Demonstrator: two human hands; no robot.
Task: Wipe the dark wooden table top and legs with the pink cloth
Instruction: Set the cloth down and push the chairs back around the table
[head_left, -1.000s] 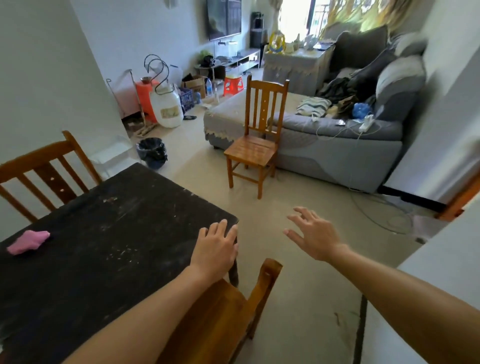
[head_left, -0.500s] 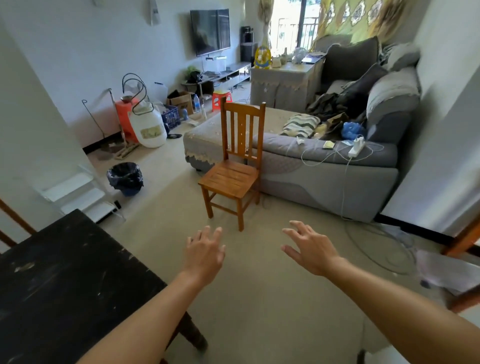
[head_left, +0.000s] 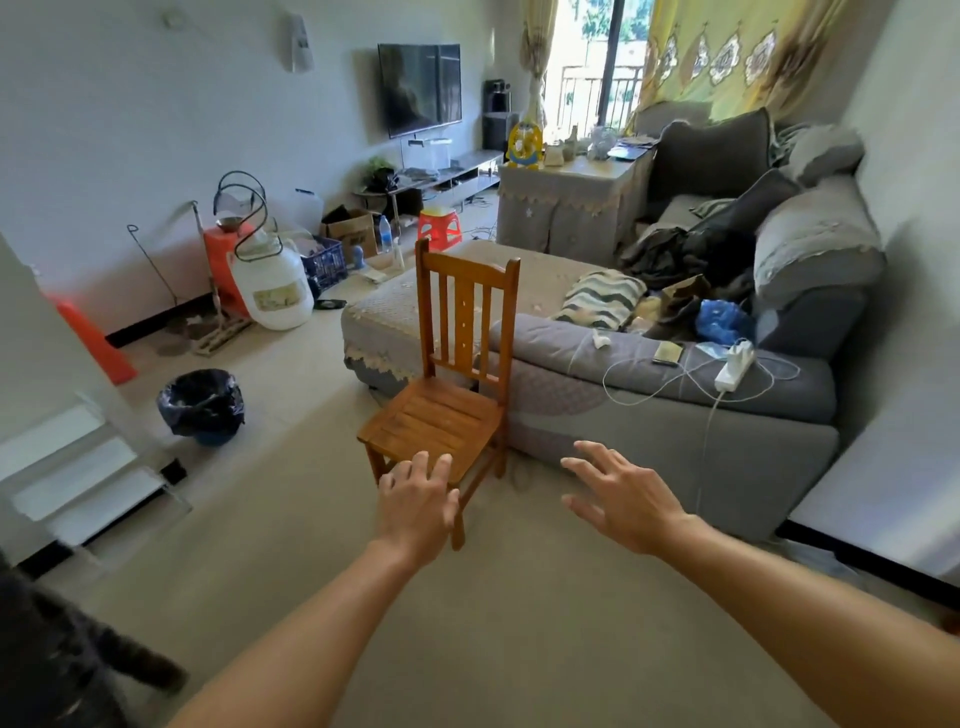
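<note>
Only a blurred corner of the dark wooden table (head_left: 57, 654) shows at the bottom left edge. The pink cloth is out of view. My left hand (head_left: 415, 504) is stretched forward with its fingers loosely apart, empty, in front of the seat of a small wooden chair (head_left: 447, 410). My right hand (head_left: 623, 493) reaches forward beside it, fingers spread, holding nothing.
A grey sofa (head_left: 675, 415) with clothes, a power strip and cables stands right of the chair. A black bin (head_left: 202, 405) sits on the floor at left, with white steps (head_left: 78, 483) nearer. A white jug (head_left: 272, 291), boxes and a red stool line the far wall.
The view has swung right and up, away from the table, so the pink cloth and most of the table top have left the frame. Both hands now extend toward the wooden chair.
</note>
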